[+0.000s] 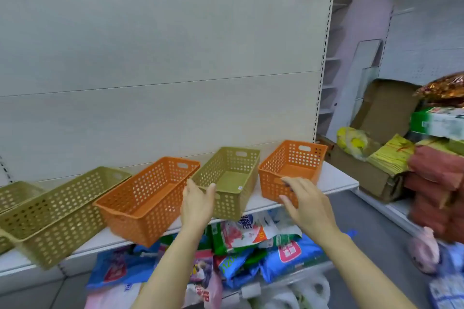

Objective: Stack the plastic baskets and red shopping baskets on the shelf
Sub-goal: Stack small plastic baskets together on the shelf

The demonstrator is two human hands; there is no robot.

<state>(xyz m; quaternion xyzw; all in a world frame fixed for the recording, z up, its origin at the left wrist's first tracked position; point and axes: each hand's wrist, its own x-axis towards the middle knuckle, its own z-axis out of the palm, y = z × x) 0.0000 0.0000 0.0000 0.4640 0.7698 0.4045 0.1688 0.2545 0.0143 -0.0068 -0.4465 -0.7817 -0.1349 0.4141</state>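
Observation:
Perforated plastic baskets stand in a row on the white shelf (334, 179). From the right: an orange basket (292, 168), an olive green basket (229, 178), a larger orange basket (148, 198), a large olive basket (62, 216), and part of another olive basket (15, 194) at the left edge. My left hand (197, 202) touches the near left corner of the small olive basket, thumb on its rim. My right hand (305, 199) is at the front wall of the right orange basket, fingers spread on its rim.
Bags in blue, green and pink packaging (251, 246) fill the shelf below. A cardboard box (371, 173), yellow paper stacks (391, 155) and red packs (437, 183) crowd the right side. The beige back panel (163, 57) rises behind the baskets.

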